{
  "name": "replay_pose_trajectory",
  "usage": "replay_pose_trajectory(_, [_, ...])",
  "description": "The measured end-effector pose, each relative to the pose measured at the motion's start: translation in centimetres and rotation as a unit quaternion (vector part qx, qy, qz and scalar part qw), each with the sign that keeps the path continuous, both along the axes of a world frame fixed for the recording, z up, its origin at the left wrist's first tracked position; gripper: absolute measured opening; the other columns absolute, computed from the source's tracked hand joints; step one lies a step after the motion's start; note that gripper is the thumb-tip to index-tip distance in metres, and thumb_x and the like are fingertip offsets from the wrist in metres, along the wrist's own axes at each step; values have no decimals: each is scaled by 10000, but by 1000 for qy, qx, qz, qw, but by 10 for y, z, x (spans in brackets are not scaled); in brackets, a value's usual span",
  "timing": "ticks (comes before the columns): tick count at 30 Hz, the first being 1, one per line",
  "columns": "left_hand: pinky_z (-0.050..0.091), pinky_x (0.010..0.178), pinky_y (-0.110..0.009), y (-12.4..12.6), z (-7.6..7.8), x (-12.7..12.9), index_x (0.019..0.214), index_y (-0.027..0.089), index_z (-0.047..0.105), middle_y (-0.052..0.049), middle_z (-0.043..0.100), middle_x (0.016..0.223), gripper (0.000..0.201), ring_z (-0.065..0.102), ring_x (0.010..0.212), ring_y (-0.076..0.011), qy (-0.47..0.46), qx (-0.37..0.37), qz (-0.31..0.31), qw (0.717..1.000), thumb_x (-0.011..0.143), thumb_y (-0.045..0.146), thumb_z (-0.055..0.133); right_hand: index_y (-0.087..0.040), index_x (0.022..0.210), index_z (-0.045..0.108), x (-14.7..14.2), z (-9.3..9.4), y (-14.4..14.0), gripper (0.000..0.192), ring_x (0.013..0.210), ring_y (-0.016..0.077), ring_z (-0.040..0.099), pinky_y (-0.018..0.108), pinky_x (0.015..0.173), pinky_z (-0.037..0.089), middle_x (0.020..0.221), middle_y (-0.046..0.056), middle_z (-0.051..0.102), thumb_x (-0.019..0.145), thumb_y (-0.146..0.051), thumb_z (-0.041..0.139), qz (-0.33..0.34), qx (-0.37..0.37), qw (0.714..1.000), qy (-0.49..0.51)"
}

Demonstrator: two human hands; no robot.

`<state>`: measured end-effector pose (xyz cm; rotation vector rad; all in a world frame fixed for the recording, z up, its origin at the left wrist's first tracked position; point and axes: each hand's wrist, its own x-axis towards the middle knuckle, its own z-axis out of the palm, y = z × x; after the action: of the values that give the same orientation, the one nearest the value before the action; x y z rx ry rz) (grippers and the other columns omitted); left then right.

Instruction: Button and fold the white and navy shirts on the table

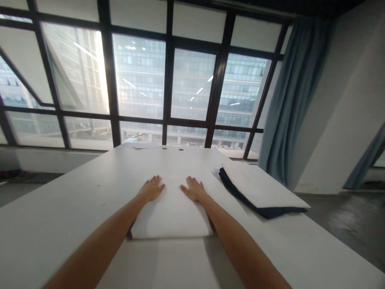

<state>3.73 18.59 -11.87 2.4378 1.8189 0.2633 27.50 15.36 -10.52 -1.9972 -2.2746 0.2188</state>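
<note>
A folded white cloth [172,214] lies flat on the white table [60,208] in front of me. My left hand [151,188] rests palm down on its far left corner, fingers spread. My right hand [194,188] lies palm down on its far right corner, fingers apart. Neither hand grips anything. Both forearms stretch from the bottom edge along the sides of the cloth.
To the right lies a stack of folded cloths [261,188], white on top of dark navy, near the table's right edge. A large window [141,80] stands beyond the table's far end. A blue curtain [291,96] hangs at the right.
</note>
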Motion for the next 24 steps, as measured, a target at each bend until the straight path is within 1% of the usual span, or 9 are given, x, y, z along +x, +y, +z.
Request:
replay_pose_trajectory(3, [165, 1131, -470, -5, 9, 6, 1476, 86, 262, -148, 169, 1551, 640, 134, 1436, -265, 19, 19, -1, 1000, 953, 450, 204, -103, 1511, 143, 2, 2, 4, 856, 1436, 281, 67, 510, 1124, 19, 1572, 133, 92, 887, -688, 179, -13, 21, 999, -25])
replay_pose_trajectory(6, [151, 1132, -482, -29, 21, 17, 1460, 97, 309, -145, 205, 1543, 614, 157, 1431, -276, 21, 39, -28, 999, 960, 438, 208, -88, 1494, 218, -4, 12, -7, 761, 1432, 287, 82, 496, 1121, -37, 1559, 149, 158, 928, -596, 222, -31, 79, 995, -58])
replay_pose_trajectory(8, [151, 1134, -478, -54, 24, 23, 1458, 157, 329, -115, 233, 1539, 617, 177, 1429, -262, 3, 44, -81, 996, 957, 492, 200, -88, 1491, 229, -10, 17, -23, 703, 1431, 277, 101, 483, 1125, -15, 1554, 151, 177, 953, -539, 199, -35, 104, 993, -51])
replay_pose_trajectory(10, [146, 1140, -452, -82, 20, 23, 1463, 204, 326, -87, 251, 1537, 641, 195, 1426, -240, -16, 44, -144, 988, 945, 558, 193, -90, 1494, 220, -15, 18, -47, 705, 1427, 276, 129, 481, 1124, 51, 1554, 150, 176, 957, -543, 157, -27, 91, 995, -21])
replay_pose_trajectory(12, [132, 1146, -427, -107, 13, 20, 1465, 216, 324, -79, 260, 1534, 662, 208, 1423, -225, -25, 39, -182, 982, 936, 591, 190, -98, 1495, 218, -19, 13, -73, 733, 1425, 281, 141, 486, 1118, 96, 1555, 149, 175, 947, -577, 131, -4, 67, 998, 4])
replay_pose_trajectory(15, [126, 1147, -417, -131, 3, 13, 1454, 219, 351, -75, 283, 1525, 645, 227, 1418, -220, -30, 27, -181, 983, 940, 580, 210, -118, 1490, 240, -21, 2, -104, 724, 1427, 281, 133, 493, 1114, 106, 1553, 145, 184, 945, -586, 147, 27, 59, 998, 14])
replay_pose_trajectory(20, [131, 1150, -396, -140, -2, 10, 1441, 238, 375, -49, 309, 1518, 605, 250, 1410, -197, -39, 36, -150, 987, 948, 554, 223, -119, 1464, 294, -22, -4, -123, 665, 1419, 275, 166, 473, 1110, 146, 1542, 153, 221, 960, -539, 186, 31, 70, 997, 17])
replay_pose_trajectory(22, [133, 1150, -395, -141, -1, 11, 1439, 237, 380, -47, 306, 1519, 601, 250, 1410, -197, -33, 37, -145, 988, 949, 548, 225, -85, 1449, 316, -23, 2, -127, 671, 1394, 301, 231, 463, 1093, 207, 1512, 190, 279, 953, -532, 242, 5, 94, 996, 6])
replay_pose_trajectory(24, [138, 1150, -400, -142, 1, 12, 1439, 231, 381, -50, 305, 1519, 600, 247, 1411, -199, -24, 37, -144, 989, 950, 540, 224, -34, 1411, 365, -20, 11, -132, 714, 1322, 347, 357, 470, 1036, 309, 1432, 253, 385, 926, -556, 316, -54, 100, 994, -7])
